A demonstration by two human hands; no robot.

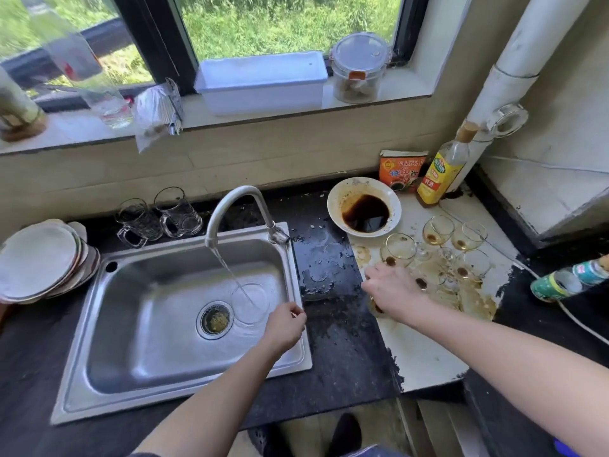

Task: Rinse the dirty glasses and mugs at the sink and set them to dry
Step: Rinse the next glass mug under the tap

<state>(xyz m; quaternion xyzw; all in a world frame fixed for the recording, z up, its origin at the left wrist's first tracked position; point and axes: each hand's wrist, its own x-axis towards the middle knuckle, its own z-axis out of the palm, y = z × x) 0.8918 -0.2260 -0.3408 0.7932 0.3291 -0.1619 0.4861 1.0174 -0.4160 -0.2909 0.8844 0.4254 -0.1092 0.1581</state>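
Beyond the right hand point(395, 293), the yellow bottle label point(434, 176) reads "料酒". The orange packet point(402, 169) beside it carries Chinese characters too blurred to read.

I hold the left hand point(285, 324) at the right rim of the steel sink point(131, 291), with its fingers curled on a clear glass point(250, 303) below the faucet point(237, 206). The water stream point(227, 265) runs into the glass. The right hand point(393, 288) lies over the stained white board point(421, 351), among the dirty stemmed glasses point(438, 230). I cannot tell whether it grips one. Two glass mugs point(141, 222) stand behind the sink, left of the faucet. A bowl point(336, 196) of dark sauce sits just beyond the stemmed glasses.
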